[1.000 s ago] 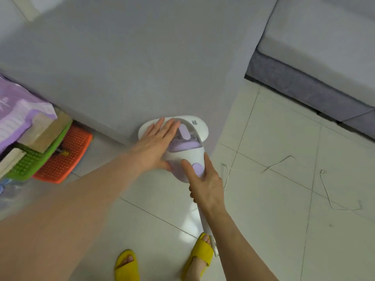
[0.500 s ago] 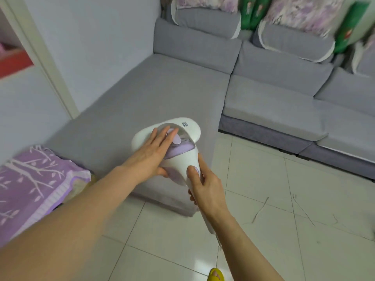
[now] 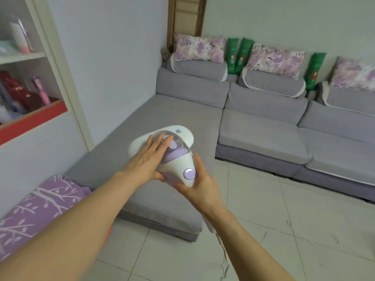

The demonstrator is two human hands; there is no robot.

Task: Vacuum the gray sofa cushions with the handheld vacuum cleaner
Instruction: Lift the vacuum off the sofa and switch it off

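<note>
While held over the chaise cushion (image 3: pixel 162 118), handheld vacuum (image 3: pixel 172 153) readied for a pass.
Left hand (image 3: pixel 146 161) spread flat on the dust cup to steady; right hand (image 3: pixel 199 186) wrapped round the handle, probably for steering.

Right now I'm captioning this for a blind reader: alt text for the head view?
Two bare hands hold a white-and-lilac handheld vacuum above a gray sofa chaise: left hand flat on top, right hand around the handle. Floral pillows line the sofa back.
</note>
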